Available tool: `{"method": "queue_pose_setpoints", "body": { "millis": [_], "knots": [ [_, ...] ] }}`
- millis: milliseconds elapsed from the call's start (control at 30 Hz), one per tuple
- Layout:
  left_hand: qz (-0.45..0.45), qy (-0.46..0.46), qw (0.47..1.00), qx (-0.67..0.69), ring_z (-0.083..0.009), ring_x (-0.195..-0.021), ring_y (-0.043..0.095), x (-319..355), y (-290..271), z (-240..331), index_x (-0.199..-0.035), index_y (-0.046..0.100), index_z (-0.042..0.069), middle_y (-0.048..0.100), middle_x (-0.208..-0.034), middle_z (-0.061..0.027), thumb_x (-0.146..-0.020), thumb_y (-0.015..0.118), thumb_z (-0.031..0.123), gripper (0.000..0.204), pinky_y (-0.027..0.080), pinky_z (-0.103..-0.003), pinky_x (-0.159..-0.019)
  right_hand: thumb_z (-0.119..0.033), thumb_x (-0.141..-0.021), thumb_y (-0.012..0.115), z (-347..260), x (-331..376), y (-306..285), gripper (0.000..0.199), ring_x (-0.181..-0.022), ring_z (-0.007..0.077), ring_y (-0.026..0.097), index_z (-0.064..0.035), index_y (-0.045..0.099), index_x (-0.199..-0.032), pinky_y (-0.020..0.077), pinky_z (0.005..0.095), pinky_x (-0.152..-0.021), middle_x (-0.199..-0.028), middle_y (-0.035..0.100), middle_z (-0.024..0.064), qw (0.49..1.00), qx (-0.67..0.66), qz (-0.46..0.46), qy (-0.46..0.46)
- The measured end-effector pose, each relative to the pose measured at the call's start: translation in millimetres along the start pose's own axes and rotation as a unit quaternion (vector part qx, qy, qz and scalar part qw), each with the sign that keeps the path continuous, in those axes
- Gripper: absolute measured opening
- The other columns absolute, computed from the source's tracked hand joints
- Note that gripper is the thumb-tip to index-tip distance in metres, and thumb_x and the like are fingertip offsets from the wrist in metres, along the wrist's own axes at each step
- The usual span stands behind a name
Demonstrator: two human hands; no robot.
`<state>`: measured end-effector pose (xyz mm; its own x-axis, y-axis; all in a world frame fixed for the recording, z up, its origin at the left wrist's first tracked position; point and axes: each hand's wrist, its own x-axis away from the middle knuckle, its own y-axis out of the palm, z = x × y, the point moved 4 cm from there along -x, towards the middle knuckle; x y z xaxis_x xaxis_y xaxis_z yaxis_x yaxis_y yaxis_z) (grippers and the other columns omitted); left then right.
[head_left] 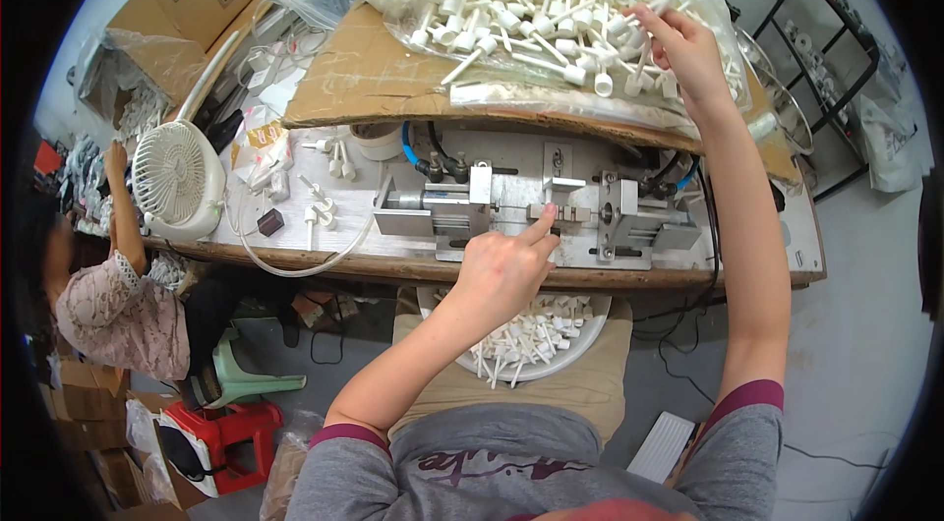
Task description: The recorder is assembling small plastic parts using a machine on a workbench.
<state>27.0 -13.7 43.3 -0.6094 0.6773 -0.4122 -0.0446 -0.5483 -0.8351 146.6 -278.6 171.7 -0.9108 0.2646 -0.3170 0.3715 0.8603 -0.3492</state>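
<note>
My right hand reaches into a heap of white plastic stemmed caps at the back. Its thumb and fingertips pinch one white stemmed cap, partly hidden among the others. Over the metal clamping fixture on the bench, my left hand has its index finger stretched out. That fingertip touches the small block in the middle of the fixture, beside a white plastic piece. Its other fingers are partly curled, and I see nothing held in them.
Below the bench edge, a white bowl of similar parts rests on my lap. The heap lies in a plastic bag on cardboard. A white fan, loose parts and a looping tube stand left. Another person sits far left.
</note>
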Motion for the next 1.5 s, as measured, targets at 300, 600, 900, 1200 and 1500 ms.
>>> {"method": "queue_pose_setpoints", "body": {
  "millis": [300,600,900,1200,1500],
  "knots": [
    [0.213,-0.046,0.943,0.253,-0.0211,-0.085,0.07,-31,-56,-2,-0.131,0.06,0.006,0.07,-0.113,-0.011,-0.079,0.082,0.017,0.057,0.059,-0.033,-0.076,-0.026,-0.094,0.07,-2,27,18,0.023,-0.071,0.006,0.057,-0.0031,0.069,-0.097,0.0452,0.0213,-0.063,-0.087,0.067,0.0008,0.962,-0.27,0.019,0.041],
    [0.212,-0.025,0.903,0.374,-0.0169,-0.093,0.069,-43,-71,-3,-0.121,0.069,0.003,0.068,-0.109,-0.0111,-0.081,0.075,-0.005,0.042,0.061,-0.029,-0.08,-0.027,-0.097,0.065,-29,125,67,0.025,-0.068,0.0027,0.056,-0.0035,0.072,-0.096,0.0417,0.0187,-0.059,-0.081,0.068,-0.0012,0.956,-0.19,-0.208,0.081],
    [0.146,-0.022,0.981,0.127,-0.0173,-0.081,0.068,13,-25,6,-0.1,0.072,0.004,0.068,-0.115,-0.0082,-0.072,0.081,0.003,0.03,0.058,-0.03,-0.068,-0.031,-0.102,0.056,3,163,37,0.033,-0.065,0.0129,0.068,-0.0012,0.065,-0.111,0.0504,0.0234,-0.059,-0.103,0.069,0.0082,0.97,-0.201,-0.075,0.115],
    [0.042,0.026,0.998,-0.036,-0.0208,-0.067,0.068,-3,-4,6,-0.096,0.073,0.007,0.071,-0.118,-0.0051,-0.072,0.079,0.015,0.026,0.051,-0.031,-0.061,-0.018,-0.1,0.06,14,188,31,0.015,-0.046,0.0022,0.033,-0.0048,0.059,-0.093,0.0245,0.0181,-0.042,-0.078,0.053,-0.001,0.959,-0.262,-0.033,0.108],
    [-0.002,0.02,1.0,-0.013,-0.0217,-0.066,0.068,-6,-11,2,-0.1,0.074,0.009,0.072,-0.115,-0.0061,-0.073,0.081,0.021,0.031,0.053,-0.032,-0.064,-0.016,-0.093,0.07,1,209,40,0.023,-0.073,0.0117,0.063,0.001,0.061,-0.105,0.0507,0.0219,-0.062,-0.087,0.063,0.0026,0.906,-0.371,-0.036,0.199]
  ]
}}
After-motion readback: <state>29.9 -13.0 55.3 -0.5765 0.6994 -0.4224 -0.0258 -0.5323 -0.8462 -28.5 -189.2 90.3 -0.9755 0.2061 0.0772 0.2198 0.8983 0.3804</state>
